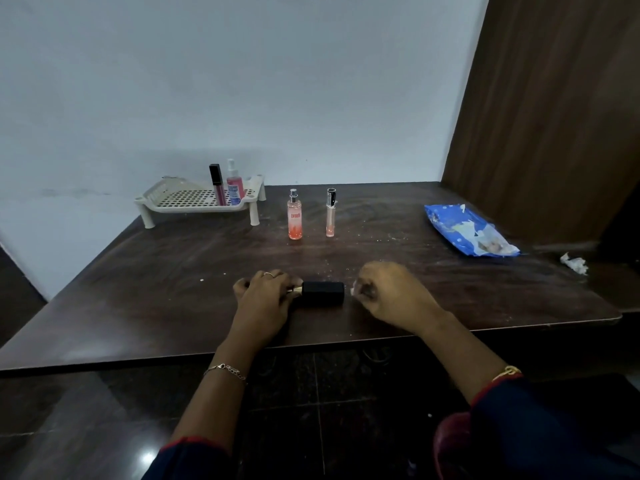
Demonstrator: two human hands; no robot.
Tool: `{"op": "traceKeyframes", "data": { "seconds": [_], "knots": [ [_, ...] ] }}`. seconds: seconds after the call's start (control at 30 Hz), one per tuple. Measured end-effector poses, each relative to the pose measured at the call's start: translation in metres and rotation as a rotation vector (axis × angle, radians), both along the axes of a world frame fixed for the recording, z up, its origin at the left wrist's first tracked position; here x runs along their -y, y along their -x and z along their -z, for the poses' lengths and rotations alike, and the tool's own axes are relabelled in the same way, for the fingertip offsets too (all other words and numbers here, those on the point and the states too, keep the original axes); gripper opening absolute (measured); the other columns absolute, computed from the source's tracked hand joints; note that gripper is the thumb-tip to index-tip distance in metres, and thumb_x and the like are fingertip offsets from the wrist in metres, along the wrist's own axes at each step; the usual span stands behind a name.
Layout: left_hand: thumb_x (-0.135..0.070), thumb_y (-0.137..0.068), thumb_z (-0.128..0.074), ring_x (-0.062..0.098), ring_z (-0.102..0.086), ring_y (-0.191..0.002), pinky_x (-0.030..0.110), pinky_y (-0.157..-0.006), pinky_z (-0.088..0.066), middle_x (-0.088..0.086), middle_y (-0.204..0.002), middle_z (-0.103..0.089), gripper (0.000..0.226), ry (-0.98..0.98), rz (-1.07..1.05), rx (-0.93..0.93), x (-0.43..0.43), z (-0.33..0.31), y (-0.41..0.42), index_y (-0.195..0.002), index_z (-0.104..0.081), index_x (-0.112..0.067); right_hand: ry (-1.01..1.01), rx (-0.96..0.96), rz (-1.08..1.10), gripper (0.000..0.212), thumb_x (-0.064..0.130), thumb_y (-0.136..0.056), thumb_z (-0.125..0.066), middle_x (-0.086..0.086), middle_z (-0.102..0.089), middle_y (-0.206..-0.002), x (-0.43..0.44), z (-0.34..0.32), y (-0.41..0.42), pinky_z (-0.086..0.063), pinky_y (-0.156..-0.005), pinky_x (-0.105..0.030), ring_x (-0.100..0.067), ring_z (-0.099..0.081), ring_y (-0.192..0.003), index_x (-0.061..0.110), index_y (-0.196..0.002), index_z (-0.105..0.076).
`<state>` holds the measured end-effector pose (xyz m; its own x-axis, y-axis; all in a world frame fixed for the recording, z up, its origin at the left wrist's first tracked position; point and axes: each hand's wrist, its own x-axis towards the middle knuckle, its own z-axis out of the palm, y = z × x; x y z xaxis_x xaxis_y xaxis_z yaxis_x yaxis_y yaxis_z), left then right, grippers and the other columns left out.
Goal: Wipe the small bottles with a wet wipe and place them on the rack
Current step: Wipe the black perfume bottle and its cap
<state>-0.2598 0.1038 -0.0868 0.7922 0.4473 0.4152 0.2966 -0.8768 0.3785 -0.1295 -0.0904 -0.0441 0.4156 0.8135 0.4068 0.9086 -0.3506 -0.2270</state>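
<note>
Near the front edge of the tabletop (173, 289), head view: a black bottle (323, 292) lies on its side, long axis running left to right. The left hand (265, 292) holds the bottle at its left end, where a gold-coloured part shows. The grip is curled round that end, and a ring is visible on one finger. The right hand (388, 292) sits just beside the bottle's right end. Its grip is curled inward and pinches a small white piece of wet wipe (354, 291). Whether the wipe touches the bottle cannot be told.

Mid-tabletop, two items stand upright and slightly apart: a peach spray bottle (294, 216) on the left and a slim clear tube (330, 213) with a black cap on the right.

At the rear left corner, against the white wall, stands a cream rack (162, 199) with a perforated deck and short legs. Two items stand upright at its right end: a dark tube (217, 185) with a black cap and a pink spray bottle (234, 183), close together.

At the right side, a blue wipe pack (467, 230) lies flat near a brown wooden panel. A crumpled white scrap (575, 263) lies further right, near the tabletop's edge. White specks are scattered over the dark surface.
</note>
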Motion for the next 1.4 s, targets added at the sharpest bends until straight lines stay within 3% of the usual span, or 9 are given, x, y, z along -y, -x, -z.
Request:
{"op": "traceKeyframes", "data": {
  "seconds": [0.17,0.3,0.4,0.53,0.73,0.97,1.1,1.27,1.4],
  "knots": [
    [-0.023,-0.086,-0.06,0.005,-0.048,-0.105,0.039,-0.102,-0.015,-0.019,-0.101,-0.056,0.022,0.047,0.039,0.053,0.002,0.0,0.004,-0.1,-0.058,-0.04,-0.333,-0.33,0.065,0.014,-0.003,-0.073,-0.065,0.0,-0.072,-0.08,0.009,-0.007,-0.01,-0.055,-0.074,-0.033,-0.013,-0.067,-0.077,0.011,-0.07,-0.067],
    [-0.018,-0.082,-0.063,0.001,-0.048,-0.103,0.033,-0.097,-0.015,-0.027,-0.091,-0.049,0.03,0.097,0.054,0.09,0.004,-0.003,0.005,-0.091,-0.054,-0.046,-0.38,-0.494,-0.013,0.027,-0.005,-0.077,-0.067,-0.001,-0.072,-0.088,-0.009,-0.019,-0.005,-0.053,-0.076,-0.029,-0.017,-0.067,-0.082,0.021,-0.081,-0.067],
    [-0.019,-0.082,-0.064,0.006,-0.05,-0.107,0.033,-0.093,-0.017,-0.024,-0.095,-0.049,0.03,0.107,0.049,0.072,0.002,-0.003,0.004,-0.1,-0.059,-0.042,-0.259,-0.472,-0.104,0.024,-0.004,-0.078,-0.066,0.001,-0.072,-0.087,-0.028,-0.023,0.004,-0.053,-0.074,-0.018,-0.012,-0.067,-0.082,0.018,-0.084,-0.073],
    [-0.026,-0.082,-0.067,0.008,-0.047,-0.111,0.033,-0.088,-0.016,-0.026,-0.097,-0.048,0.027,0.168,0.045,0.005,0.0,-0.005,0.003,-0.103,-0.066,-0.042,-0.055,-0.399,-0.157,0.023,-0.003,-0.077,-0.066,-0.001,-0.074,-0.089,-0.049,-0.017,0.015,-0.056,-0.08,-0.032,-0.012,-0.068,-0.083,0.016,-0.084,-0.076],
    [-0.032,-0.084,-0.064,0.008,-0.047,-0.112,0.031,-0.085,-0.013,-0.021,-0.107,-0.062,0.021,0.164,0.007,-0.018,0.0,-0.005,0.002,-0.102,-0.066,-0.043,-0.013,-0.285,-0.193,0.022,-0.003,-0.077,-0.068,0.003,-0.071,-0.088,-0.039,-0.012,0.014,-0.056,-0.077,-0.027,-0.007,-0.066,-0.079,0.017,-0.082,-0.076],
    [-0.033,-0.085,-0.064,0.006,-0.047,-0.11,0.031,-0.087,-0.013,-0.021,-0.102,-0.064,0.021,0.199,0.018,-0.004,-0.002,-0.005,0.003,-0.103,-0.065,-0.044,0.021,-0.217,-0.18,0.023,-0.006,-0.076,-0.064,0.001,-0.071,-0.085,-0.009,-0.018,0.004,-0.052,-0.073,-0.022,-0.007,-0.065,-0.076,0.014,-0.083,-0.075],
    [-0.031,-0.085,-0.064,0.009,-0.049,-0.112,0.032,-0.088,-0.015,-0.021,-0.098,-0.062,0.022,0.199,0.016,-0.01,0.0,-0.007,0.004,-0.103,-0.065,-0.043,0.204,-0.127,-0.071,0.027,-0.005,-0.071,-0.059,0.004,-0.073,-0.081,0.001,-0.022,-0.006,-0.052,-0.072,-0.021,-0.007,-0.067,-0.077,0.017,-0.077,-0.075],
    [-0.029,-0.084,-0.066,0.012,-0.049,-0.112,0.032,-0.088,-0.015,-0.019,-0.095,-0.06,0.022,0.198,0.01,0.009,0.002,-0.011,0.006,-0.103,-0.067,-0.039,-0.042,-0.189,-0.053,0.031,-0.008,-0.074,-0.059,0.007,-0.072,-0.081,-0.003,-0.024,-0.004,-0.052,-0.071,-0.02,-0.003,-0.064,-0.074,0.019,-0.078,-0.074],
    [-0.028,-0.083,-0.066,0.012,-0.05,-0.113,0.031,-0.088,-0.014,-0.016,-0.097,-0.064,0.022,0.216,0.006,0.015,0.005,-0.013,0.008,-0.103,-0.067,-0.038,0.003,-0.133,-0.173,0.028,-0.004,-0.079,-0.059,0.007,-0.068,-0.091,-0.019,-0.014,0.013,-0.049,-0.075,-0.018,-0.004,-0.062,-0.084,0.02,-0.086,-0.073]
  ]
}}
